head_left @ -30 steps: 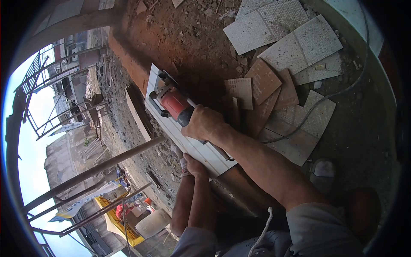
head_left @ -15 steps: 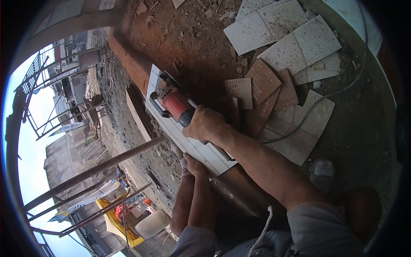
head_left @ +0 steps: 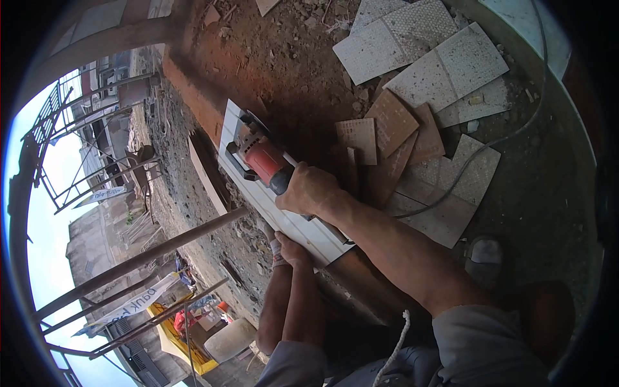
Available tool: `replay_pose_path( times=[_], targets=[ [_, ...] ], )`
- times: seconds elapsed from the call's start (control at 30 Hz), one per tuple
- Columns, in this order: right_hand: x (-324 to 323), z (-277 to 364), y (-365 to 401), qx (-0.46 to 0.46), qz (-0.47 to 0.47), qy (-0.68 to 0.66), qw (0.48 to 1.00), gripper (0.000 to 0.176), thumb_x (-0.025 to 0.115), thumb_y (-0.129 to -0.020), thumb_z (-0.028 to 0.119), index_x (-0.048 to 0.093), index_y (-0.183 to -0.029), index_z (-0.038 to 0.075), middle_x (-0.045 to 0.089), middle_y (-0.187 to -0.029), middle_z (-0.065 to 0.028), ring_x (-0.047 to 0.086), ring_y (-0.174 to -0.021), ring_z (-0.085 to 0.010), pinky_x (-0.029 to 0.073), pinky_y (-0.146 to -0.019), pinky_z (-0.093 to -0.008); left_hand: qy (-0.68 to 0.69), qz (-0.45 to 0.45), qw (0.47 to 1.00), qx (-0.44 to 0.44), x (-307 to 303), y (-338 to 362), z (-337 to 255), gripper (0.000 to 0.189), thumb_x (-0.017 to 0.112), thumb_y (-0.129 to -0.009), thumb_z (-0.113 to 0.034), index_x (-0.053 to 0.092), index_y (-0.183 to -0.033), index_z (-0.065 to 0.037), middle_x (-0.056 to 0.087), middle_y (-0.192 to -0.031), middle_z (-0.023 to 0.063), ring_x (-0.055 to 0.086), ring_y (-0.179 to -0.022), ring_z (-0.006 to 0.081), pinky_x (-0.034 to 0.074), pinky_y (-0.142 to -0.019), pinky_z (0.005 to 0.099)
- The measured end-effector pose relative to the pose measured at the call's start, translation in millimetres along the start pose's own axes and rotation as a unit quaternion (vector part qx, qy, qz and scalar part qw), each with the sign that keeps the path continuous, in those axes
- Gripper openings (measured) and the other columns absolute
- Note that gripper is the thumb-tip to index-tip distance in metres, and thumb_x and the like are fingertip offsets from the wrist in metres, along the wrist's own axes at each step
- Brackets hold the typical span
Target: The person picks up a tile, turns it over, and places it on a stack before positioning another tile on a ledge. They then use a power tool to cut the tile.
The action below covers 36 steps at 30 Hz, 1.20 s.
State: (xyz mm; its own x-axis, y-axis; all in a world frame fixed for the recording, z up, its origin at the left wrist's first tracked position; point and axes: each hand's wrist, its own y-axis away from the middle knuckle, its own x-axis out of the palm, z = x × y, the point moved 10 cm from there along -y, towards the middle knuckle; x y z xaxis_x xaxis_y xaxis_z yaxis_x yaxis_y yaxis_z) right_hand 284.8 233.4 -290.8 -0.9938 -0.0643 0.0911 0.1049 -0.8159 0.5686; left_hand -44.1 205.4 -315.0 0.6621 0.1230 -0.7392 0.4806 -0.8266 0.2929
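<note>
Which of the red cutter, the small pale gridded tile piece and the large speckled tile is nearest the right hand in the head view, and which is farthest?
1. The red cutter, gripped in the right hand, runs up-left from it.
2. The small pale gridded tile piece lies just up-right, on the dirt.
3. The large speckled tile lies at the far top right.

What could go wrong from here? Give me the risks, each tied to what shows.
1. The left hand steadies the white tile close behind the cutter. If the cutter, gripped by the right hand alone, kicks back, it could reach those fingers.
2. The tile lies along the ledge above an open drop, so a cut piece may fall.
3. The cord trails across loose tiles and could snag.
</note>
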Motion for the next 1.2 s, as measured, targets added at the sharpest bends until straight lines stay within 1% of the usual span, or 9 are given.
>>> replay_pose_path(
  times=[0.17,0.23,0.3,0.37,0.43,0.93,1.03,1.1,1.2],
  targets=[
    [0,0,4,0.0,0.0,-0.002,1.0,0.069,0.065,-0.067,0.033,0.047,-0.116,-0.012,0.063,-0.106,-0.0297,0.065,-0.102,-0.0365,0.05,-0.092,-0.0377,-0.005,-0.01,1.0,-0.014,-2,-1,2,0.076,0.032,-0.096,-0.06,0.053,-0.128,0.006,0.061,-0.119,0.018,0.06,-0.108,0.0286,0.047,-0.091,0.0346],
    [-3,0,7,0.003,-0.015,0.024,1.0,0.062,0.066,-0.07,0.028,0.05,-0.115,-0.011,0.066,-0.103,-0.0263,0.068,-0.097,-0.032,0.052,-0.088,-0.035,0.0,-0.004,1.0,-0.014,-2,-4,5,0.076,0.032,-0.096,-0.06,0.053,-0.128,0.005,0.061,-0.119,0.0179,0.06,-0.108,0.0288,0.047,-0.092,0.0348],
    [-3,0,8,0.001,-0.012,0.02,1.0,0.062,0.066,-0.07,0.029,0.05,-0.115,-0.011,0.066,-0.103,-0.0263,0.068,-0.098,-0.0321,0.052,-0.088,-0.035,-0.049,-0.011,0.999,-0.015,-3,5,-4,0.077,0.032,-0.096,-0.061,0.053,-0.128,0.006,0.061,-0.12,0.0181,0.059,-0.11,0.0293,0.046,-0.093,0.0354],
    [-3,-1,9,0.0,-0.01,0.016,1.0,0.063,0.066,-0.07,0.029,0.049,-0.115,-0.011,0.066,-0.103,-0.0262,0.068,-0.098,-0.0322,0.052,-0.088,-0.035,-0.034,-0.01,0.999,-0.015,-2,4,-2,0.078,0.031,-0.096,-0.062,0.052,-0.128,0.006,0.061,-0.121,0.0184,0.059,-0.11,0.0297,0.046,-0.093,0.0356],
    [-1,-3,9,-0.002,0.002,-0.002,1.0,0.068,0.065,-0.067,0.033,0.047,-0.115,-0.012,0.064,-0.105,-0.0292,0.065,-0.101,-0.0361,0.05,-0.091,-0.0377,-0.02,-0.009,1.0,-0.015,-2,2,0,0.079,0.031,-0.095,-0.062,0.052,-0.128,0.006,0.06,-0.121,0.0186,0.058,-0.111,0.03,0.046,-0.094,0.0359],
    [-1,-3,7,-0.006,-0.005,0.006,1.0,0.069,0.065,-0.067,0.033,0.047,-0.115,-0.013,0.062,-0.107,-0.0305,0.064,-0.102,-0.0376,0.05,-0.092,-0.0381,-0.034,-0.022,0.999,-0.024,-2,9,-7,0.078,0.03,-0.096,-0.06,0.051,-0.128,0.008,0.059,-0.122,0.0212,0.058,-0.111,0.0307,0.045,-0.095,0.0353],
    [-6,1,9,-0.007,-0.021,0.028,0.999,0.065,0.066,-0.069,0.029,0.049,-0.116,-0.012,0.065,-0.104,-0.0275,0.067,-0.098,-0.0334,0.052,-0.088,-0.0357,-0.071,-0.038,0.997,-0.014,-3,18,-21,0.077,0.029,-0.097,-0.059,0.051,-0.128,0.008,0.059,-0.121,0.0224,0.058,-0.111,0.0315,0.045,-0.094,0.0358],
    [-8,2,9,-0.008,-0.013,0.028,0.999,0.066,0.066,-0.069,0.03,0.049,-0.116,-0.012,0.065,-0.105,-0.0269,0.067,-0.098,-0.0332,0.052,-0.088,-0.0356,-0.118,-0.03,0.993,-0.003,-3,15,-20,0.077,0.029,-0.097,-0.058,0.051,-0.128,0.008,0.06,-0.12,0.0237,0.059,-0.11,0.0324,0.045,-0.092,0.0374],
    [-6,3,5,-0.007,-0.003,0.026,1.0,0.067,0.067,-0.068,0.031,0.049,-0.117,-0.012,0.065,-0.106,-0.0258,0.067,-0.099,-0.0329,0.052,-0.088,-0.0353,-0.085,-0.052,0.995,0.005,-2,21,-26,0.076,0.029,-0.098,-0.058,0.051,-0.127,0.009,0.061,-0.117,0.0241,0.06,-0.109,0.0329,0.045,-0.091,0.0391]
  ],
)
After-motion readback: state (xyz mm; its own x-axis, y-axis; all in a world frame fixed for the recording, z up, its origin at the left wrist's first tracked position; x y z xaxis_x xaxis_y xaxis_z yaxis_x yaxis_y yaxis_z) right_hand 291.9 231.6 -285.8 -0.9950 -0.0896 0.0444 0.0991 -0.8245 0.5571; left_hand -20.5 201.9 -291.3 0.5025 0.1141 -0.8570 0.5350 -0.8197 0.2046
